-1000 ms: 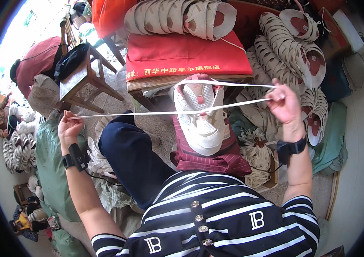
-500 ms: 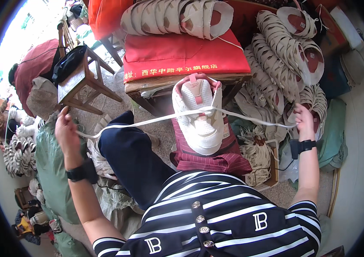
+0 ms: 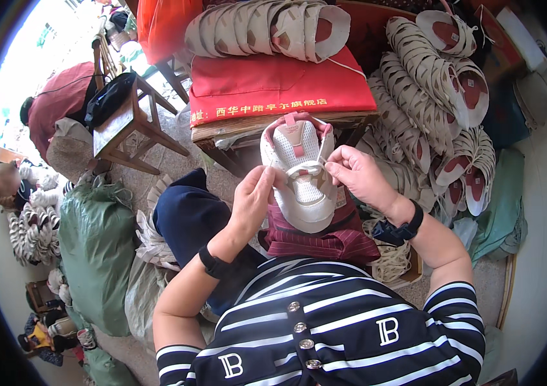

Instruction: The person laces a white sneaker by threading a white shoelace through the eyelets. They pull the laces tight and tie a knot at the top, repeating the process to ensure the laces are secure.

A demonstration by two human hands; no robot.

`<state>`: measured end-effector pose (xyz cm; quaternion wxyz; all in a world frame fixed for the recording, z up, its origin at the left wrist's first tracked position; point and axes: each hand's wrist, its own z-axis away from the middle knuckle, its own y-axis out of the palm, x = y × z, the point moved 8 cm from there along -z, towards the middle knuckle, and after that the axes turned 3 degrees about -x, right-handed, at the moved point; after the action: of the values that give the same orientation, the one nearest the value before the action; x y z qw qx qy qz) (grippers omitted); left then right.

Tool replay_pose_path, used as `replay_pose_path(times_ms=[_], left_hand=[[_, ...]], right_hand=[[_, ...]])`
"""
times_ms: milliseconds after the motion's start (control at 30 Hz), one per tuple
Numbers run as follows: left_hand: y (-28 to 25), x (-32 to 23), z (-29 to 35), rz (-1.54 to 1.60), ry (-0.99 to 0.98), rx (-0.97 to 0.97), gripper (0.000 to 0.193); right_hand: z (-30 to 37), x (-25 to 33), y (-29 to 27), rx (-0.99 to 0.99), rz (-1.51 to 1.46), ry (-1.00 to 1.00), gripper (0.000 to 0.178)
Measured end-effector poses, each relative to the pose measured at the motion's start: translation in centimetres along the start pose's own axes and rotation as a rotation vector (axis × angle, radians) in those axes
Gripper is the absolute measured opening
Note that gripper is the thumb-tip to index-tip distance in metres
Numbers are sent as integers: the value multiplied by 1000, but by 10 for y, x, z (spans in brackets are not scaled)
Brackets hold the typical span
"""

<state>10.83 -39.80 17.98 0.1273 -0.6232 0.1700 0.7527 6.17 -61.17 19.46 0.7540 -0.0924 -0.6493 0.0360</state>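
A white and beige shoe upper (image 3: 305, 209) with pink lining and a mesh tongue stands in front of me, toe toward me, above a maroon striped cloth (image 3: 315, 248). A flat white shoelace (image 3: 305, 168) runs across its throat at the front eyelets. My left hand (image 3: 254, 198) is closed in a pinch at the upper's left edge, holding the lace there; its fingertips partly hide the lace. At the right eyelet edge, my right hand (image 3: 360, 177) pinches the lace between thumb and forefinger.
A red cloth (image 3: 273, 80) covers a wooden stool, with a row of nested shoe uppers (image 3: 241, 29) on it. More uppers (image 3: 418, 71) are stacked at right, above a box of laces (image 3: 408, 273). A green sack (image 3: 96, 257) and a wooden chair (image 3: 125, 135) stand left; other people are beyond.
Both hands have come inward from wide apart to the shoe's throat. The lace, stretched out to both sides before, now lies mostly close to the upper.
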Motion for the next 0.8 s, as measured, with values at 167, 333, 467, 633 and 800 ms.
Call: replay_pose_path(times_ms=[167,333,467,633,800], left_hand=[[5,3,3,-25,-72,112,37],[9,-4,4,-62,-122,95,36],[6,-5,0,-66,-203,81,35],[0,1,-7,-169,-91,19,30],[19,-52,-2,-919,523,-88,19]], right_hand=[[-5,-1,4,130,-159,114,11],[-13,5,1,174,65,97,13],[-24,27,-4,78,464,-72,13],[-7,82,33,12,1012,-589,7],[-1,82,43,169,1314,-689,19]])
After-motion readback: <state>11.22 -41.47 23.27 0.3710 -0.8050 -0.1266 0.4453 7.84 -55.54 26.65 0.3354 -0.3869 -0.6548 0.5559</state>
